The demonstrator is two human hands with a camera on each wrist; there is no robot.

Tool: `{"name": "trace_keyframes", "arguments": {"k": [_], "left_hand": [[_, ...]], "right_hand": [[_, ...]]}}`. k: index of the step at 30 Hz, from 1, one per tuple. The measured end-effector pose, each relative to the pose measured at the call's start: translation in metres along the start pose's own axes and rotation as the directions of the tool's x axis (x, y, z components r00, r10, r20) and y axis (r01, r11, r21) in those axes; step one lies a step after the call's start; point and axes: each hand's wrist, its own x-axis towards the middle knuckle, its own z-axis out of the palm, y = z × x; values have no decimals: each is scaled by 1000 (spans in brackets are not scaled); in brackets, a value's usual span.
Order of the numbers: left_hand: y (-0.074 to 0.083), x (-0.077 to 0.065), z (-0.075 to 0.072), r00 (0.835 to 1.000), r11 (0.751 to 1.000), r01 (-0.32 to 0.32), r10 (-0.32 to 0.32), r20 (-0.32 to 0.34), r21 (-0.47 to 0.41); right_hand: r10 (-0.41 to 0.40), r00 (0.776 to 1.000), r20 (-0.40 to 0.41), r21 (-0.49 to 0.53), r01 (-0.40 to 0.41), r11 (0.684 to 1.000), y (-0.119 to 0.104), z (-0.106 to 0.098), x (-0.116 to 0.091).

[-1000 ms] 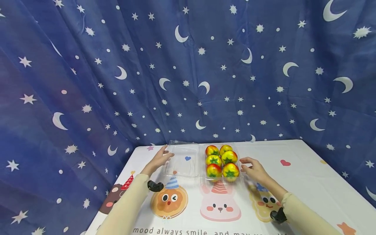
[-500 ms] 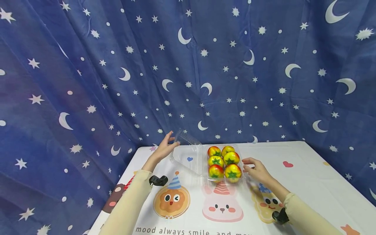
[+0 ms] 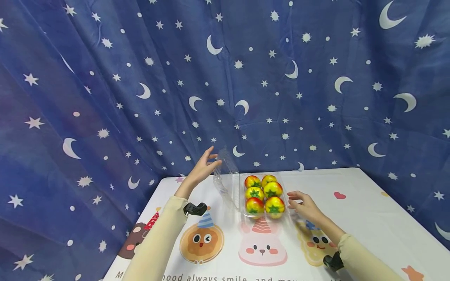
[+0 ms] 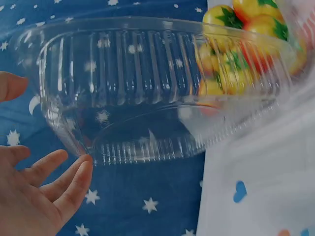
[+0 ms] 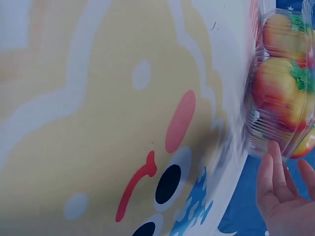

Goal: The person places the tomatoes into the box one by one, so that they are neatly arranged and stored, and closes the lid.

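A clear plastic clamshell box [image 3: 242, 214] stands at the far side of the table, its base holding several yellow-red persimmon-like fruits [image 3: 273, 189] with green leafy tops. The hinged lid [image 4: 142, 69] is raised at a slant on the box's left. My left hand [image 3: 204, 168] is at the lid's outer edge with fingers extended; in the left wrist view a fingertip touches its corner, and the thumb lies at the other side. At the base's right wall is my right hand [image 3: 304, 205], its fingers loosely bent, fingertips [image 5: 273, 146] at the plastic.
A white tablecloth [image 3: 351, 218] printed with cartoon characters and hearts covers the table. Directly behind the table's far edge hangs a blue curtain [image 3: 175, 97] with moons and stars. Each wrist wears a black device [image 3: 195, 209].
My left hand has risen and moved slightly right, and the lid has swung up from lying flat to a steep slant. My right hand stays beside the base.
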Motion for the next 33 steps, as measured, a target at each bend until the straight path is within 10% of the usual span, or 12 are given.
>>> {"name": "trace_keyframes", "arguments": {"k": [33], "left_hand": [[58, 57, 118, 968, 992, -93, 71, 240, 81]], "right_hand": [[134, 986, 102, 201, -152, 968, 1, -1, -19]]}}
